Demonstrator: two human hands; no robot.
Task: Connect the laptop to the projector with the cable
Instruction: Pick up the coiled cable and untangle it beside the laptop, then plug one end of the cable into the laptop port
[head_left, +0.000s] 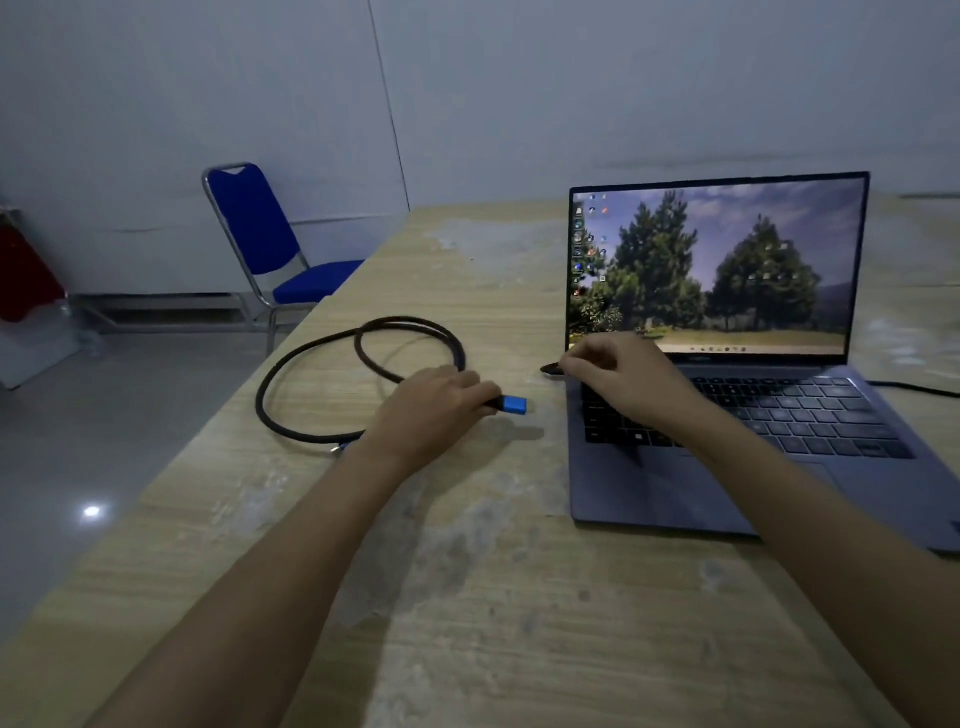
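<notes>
An open grey laptop (727, 415) stands on the right of the wooden table (467, 597), its screen lit with a tree picture. A dark cable (311, 358) lies coiled to its left. My left hand (431, 410) grips the cable's blue plug (514, 405), which points at the laptop's left side, a short gap away. My right hand (628, 374) rests over the laptop's back left corner and pinches a small dark object (551, 369) at that edge. No projector is in view.
A blue chair (270, 244) stands at the table's far left corner. A thin dark wire (914, 387) runs off from the laptop's right side. Grey floor lies to the left, with a red object (26, 270) by the wall.
</notes>
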